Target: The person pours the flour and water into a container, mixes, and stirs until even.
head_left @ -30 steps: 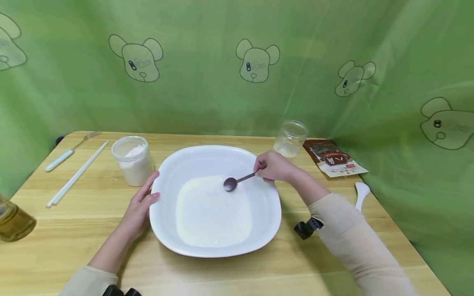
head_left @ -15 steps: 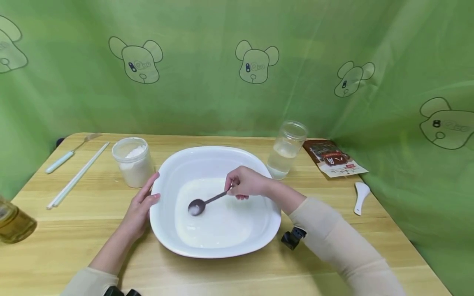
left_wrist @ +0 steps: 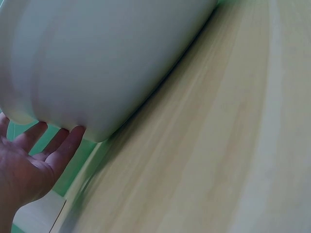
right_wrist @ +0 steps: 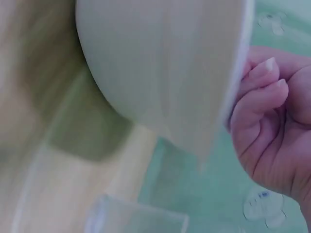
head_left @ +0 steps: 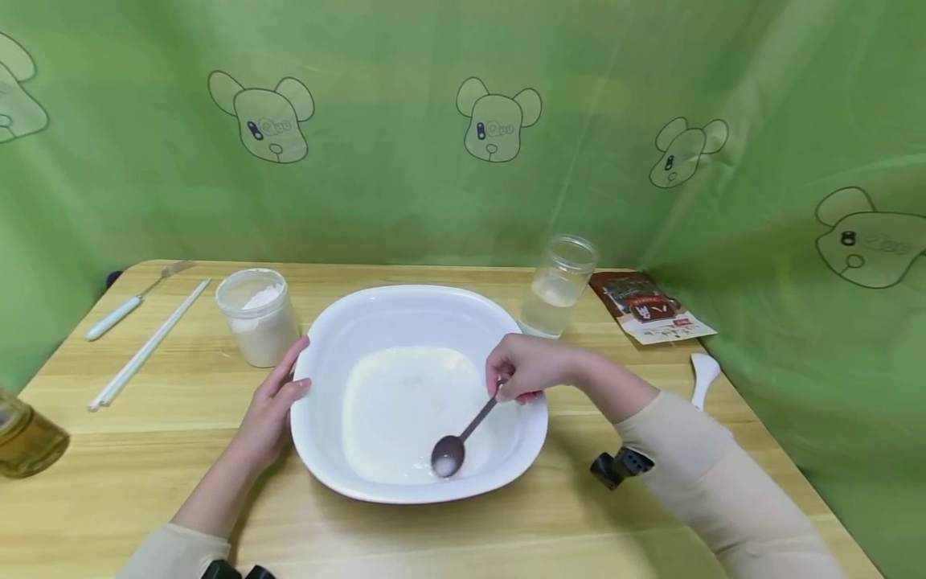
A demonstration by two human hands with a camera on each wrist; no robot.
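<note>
A large white basin (head_left: 408, 299) stands in the middle of the table, its floor covered by a pale, glossy layer. My left hand (head_left: 269, 402) holds the basin's left rim, with fingertips lapping over the edge; the left wrist view shows several fingers (left_wrist: 68, 145) at the outer wall. Over the basin's right side, my right hand (head_left: 528, 366) pinches the handle of a dark brown spoon (head_left: 473, 422). The spoon's bowl is low at the near side of the basin, with something whitish in it. In the right wrist view the basin wall (right_wrist: 160, 63) hides the spoon.
Left of the basin are a jar of white powder (head_left: 264, 330), pale sticks (head_left: 148, 346), a blue-handled fork (head_left: 116, 316) and a bottle of amber liquid (head_left: 32, 438). A jar of clear liquid (head_left: 553, 297), a brown packet (head_left: 647, 310) and a white spoon (head_left: 702, 374) stand right.
The spoon swung from the right side to the basin's left-centre, then back right and nearer, its bowl now at the near side. My left hand stayed on the rim.
</note>
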